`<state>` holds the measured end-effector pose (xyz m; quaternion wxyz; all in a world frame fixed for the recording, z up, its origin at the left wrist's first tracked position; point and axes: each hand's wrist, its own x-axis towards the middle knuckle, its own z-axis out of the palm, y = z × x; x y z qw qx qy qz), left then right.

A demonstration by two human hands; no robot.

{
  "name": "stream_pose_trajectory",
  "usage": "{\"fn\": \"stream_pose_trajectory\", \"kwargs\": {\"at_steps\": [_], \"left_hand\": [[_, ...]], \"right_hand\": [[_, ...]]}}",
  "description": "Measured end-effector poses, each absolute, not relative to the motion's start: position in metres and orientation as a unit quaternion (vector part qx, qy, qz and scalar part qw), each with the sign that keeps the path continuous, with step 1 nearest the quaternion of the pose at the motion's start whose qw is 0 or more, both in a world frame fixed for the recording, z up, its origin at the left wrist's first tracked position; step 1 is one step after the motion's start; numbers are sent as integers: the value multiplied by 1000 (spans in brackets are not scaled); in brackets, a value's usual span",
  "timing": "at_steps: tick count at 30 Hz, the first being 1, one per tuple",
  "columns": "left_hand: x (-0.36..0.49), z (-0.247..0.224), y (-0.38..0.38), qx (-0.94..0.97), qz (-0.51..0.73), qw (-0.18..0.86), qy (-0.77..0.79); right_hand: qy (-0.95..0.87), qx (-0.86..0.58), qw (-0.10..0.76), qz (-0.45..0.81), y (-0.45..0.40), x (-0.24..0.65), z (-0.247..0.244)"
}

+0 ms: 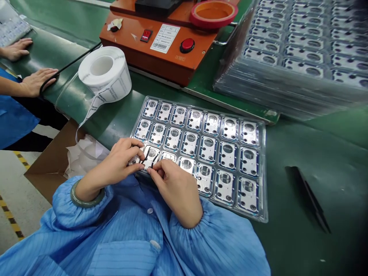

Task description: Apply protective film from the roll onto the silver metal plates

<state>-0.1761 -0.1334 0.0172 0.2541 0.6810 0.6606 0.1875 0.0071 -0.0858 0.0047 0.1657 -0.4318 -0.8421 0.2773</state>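
Note:
A clear plastic tray (266, 172) with several rows of silvery metal plates (228, 155) lies in front of me on the green bench. At its near left corner, my left hand (122, 159) has thumb and fingers curled together at the left edge of a thin black strip-like piece (155, 158). My right hand (178, 184) pinches the lower right end of that piece between thumb and forefinger. The black piece lies over one plate in the nearest row; my fingers partly cover it, so whether its dark lines join cannot be told. Each plate has a round opening and small dark holes.
Black tweezers (310, 199) lie right of the tray. A roll of white labels (105, 73) stands behind left, its strip trailing toward a cardboard box (54, 157). Behind are an orange machine (172, 57), red tape (214, 23) and stacked trays (287, 88). A co-worker's hands (37, 80) rest at left.

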Motion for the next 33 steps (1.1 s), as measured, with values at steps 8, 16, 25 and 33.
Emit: {"fn": "stream_pose_trajectory", "kwargs": {"at_steps": [8,16,25,33], "left_hand": [[-171,20,-131,681,175,241,669],[-168,24,-128,658,154,278,683],[-174,16,-128,662,190,294,663],[-174,15,-127,657,196,290,668]], "right_hand": [[-867,-409,171,229,-83,8,0],[-875,-416,110,222,-80,3,2],[-855,-439,77,265,-78,4,3],[-856,-448,74,246,-79,1,3]]}}
